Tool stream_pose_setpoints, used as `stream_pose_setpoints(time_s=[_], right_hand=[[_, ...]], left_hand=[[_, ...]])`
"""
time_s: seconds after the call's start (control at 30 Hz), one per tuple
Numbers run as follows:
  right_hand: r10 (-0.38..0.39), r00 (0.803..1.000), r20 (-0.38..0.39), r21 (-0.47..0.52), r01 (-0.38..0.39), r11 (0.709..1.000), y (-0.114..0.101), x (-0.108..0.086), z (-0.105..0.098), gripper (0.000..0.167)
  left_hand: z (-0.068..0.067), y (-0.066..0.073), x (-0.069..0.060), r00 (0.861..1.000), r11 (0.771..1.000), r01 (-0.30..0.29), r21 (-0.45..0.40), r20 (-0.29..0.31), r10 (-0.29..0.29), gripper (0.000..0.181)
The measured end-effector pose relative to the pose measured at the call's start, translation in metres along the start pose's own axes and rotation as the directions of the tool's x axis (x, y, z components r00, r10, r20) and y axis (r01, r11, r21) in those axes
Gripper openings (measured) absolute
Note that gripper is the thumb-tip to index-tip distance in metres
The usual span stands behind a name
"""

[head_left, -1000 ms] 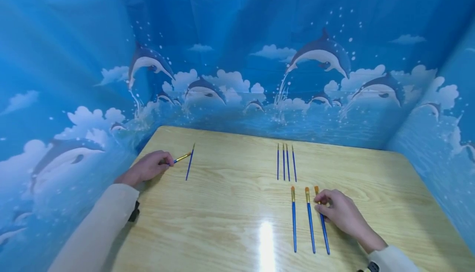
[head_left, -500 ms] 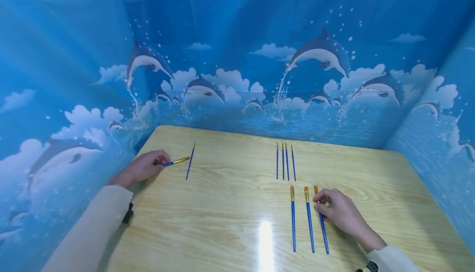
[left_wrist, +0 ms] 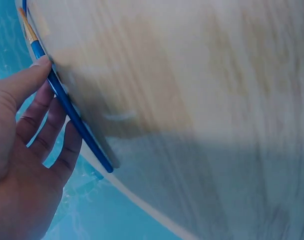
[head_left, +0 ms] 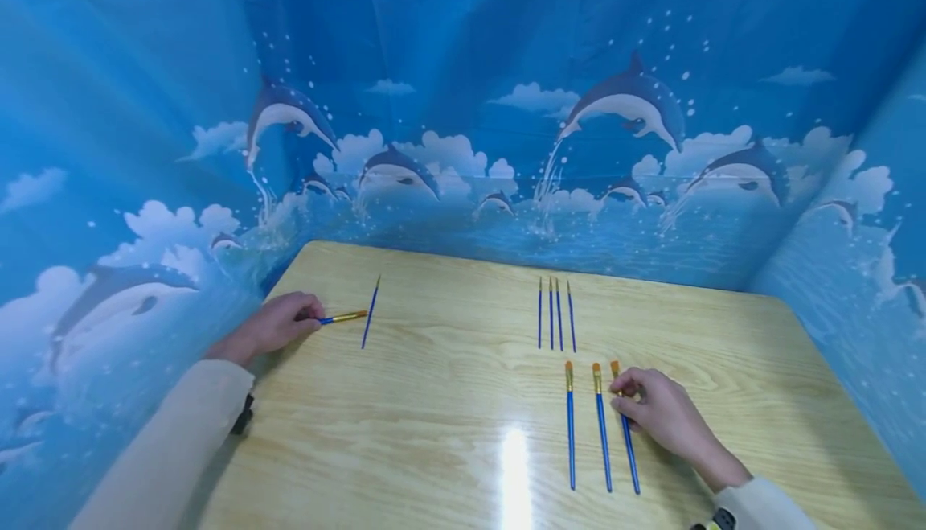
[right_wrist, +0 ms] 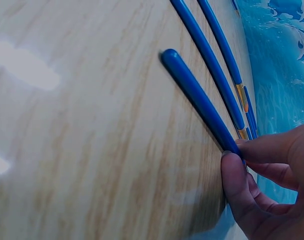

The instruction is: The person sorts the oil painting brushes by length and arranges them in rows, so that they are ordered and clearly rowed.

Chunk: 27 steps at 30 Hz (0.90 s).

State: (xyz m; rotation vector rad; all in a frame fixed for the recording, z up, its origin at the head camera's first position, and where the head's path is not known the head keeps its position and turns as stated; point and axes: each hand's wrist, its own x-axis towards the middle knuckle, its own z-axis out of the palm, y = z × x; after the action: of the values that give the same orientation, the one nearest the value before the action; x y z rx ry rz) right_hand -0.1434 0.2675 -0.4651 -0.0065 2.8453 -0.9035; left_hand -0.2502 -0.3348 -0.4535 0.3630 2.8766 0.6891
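Note:
At the table's left side my left hand (head_left: 271, 327) pinches a paintbrush (head_left: 349, 316) with a blue handle and gold ferrule. Its bristle tip points right, close to a thin blue paintbrush (head_left: 370, 317) lying there; whether they touch I cannot tell. In the left wrist view, the thumb presses on the held brush's handle (left_wrist: 69, 107). Over on the right, my right hand (head_left: 664, 416) pinches a flat orange-tipped paintbrush (head_left: 630, 453) near its ferrule. The right wrist view shows its blue handle (right_wrist: 199, 100) along the tabletop, with thumb and fingertips around it.
Two wide blue paintbrushes (head_left: 571, 437) (head_left: 603, 440) lie left of my right hand. Several thin paintbrushes (head_left: 551, 317) form a row behind them. A dolphin-printed blue curtain (head_left: 463, 112) encloses the wooden table (head_left: 434, 417) at the back and sides.
My left hand has drawn slightly left with its brush, which has swung to lie more level across the view. The right hand and its brush stay nearly still.

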Motion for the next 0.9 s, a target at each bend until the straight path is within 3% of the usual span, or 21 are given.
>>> stream_pose_setpoints(time_s=[0.2,0.43,0.7,0.9], right_hand=[[-0.004,1.0,-0.001,-0.005,0.004,1.0,0.0,0.0,0.0,0.014],[0.008,1.0,0.004,-0.011,-0.008,1.0,-0.002,0.0,0.0,0.014],[0.007,1.0,0.005,-0.014,-0.007,1.0,-0.002,0.001,-0.001,0.014],[0.017,1.0,0.0,-0.023,-0.017,1.0,-0.001,0.002,0.001,0.014]], left_hand=[[-0.006,0.003,-0.003,1.0,1.0,0.014,-0.01,0.016,-0.014,0.005],[-0.009,0.018,-0.002,0.999,0.999,0.035,-0.014,0.031,-0.034,0.009],[-0.003,0.044,0.004,0.997,0.997,-0.062,-0.043,0.046,0.064,0.012],[0.013,0.065,0.008,0.986,0.984,-0.092,-0.152,0.127,0.111,0.017]])
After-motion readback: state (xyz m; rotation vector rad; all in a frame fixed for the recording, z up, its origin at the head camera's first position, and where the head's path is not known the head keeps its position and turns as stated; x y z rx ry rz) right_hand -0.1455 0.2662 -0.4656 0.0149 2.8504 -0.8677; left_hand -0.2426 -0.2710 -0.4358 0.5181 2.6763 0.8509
